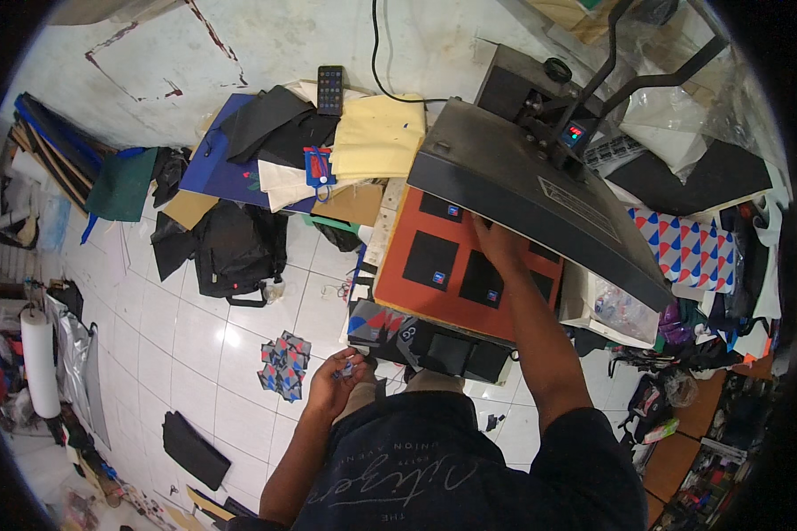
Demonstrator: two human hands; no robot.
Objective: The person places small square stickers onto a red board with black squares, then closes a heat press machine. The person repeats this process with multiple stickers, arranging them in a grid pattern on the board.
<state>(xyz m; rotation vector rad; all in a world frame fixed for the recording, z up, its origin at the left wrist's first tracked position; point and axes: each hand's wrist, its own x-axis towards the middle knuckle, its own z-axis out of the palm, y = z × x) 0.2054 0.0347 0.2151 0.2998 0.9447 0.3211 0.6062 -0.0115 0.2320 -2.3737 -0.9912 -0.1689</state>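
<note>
A heat press stands open before me, its dark upper plate [514, 190] tilted above a red-orange pad [398, 283]. Several black fabric pieces [429, 257] with small blue-and-red prints lie on the pad. My right hand [498, 243] reaches over the pad beneath the raised plate; its fingertips are partly hidden at the plate's edge, so whether they grip anything does not show. Low by my waist, my left hand [341, 376] is closed around small grey-blue pieces. Beside it, grey, red and blue patterned pieces [376, 323] and black fabric [447, 354] lie along the press's front.
On the tiled floor at left rest a pile of patterned pieces [283, 365], a black bag [235, 252] and folded black cloth [195, 450]. Yellow cloth [376, 137] and a phone [329, 90] lie beyond. Right of the press sits a white tray [584, 314].
</note>
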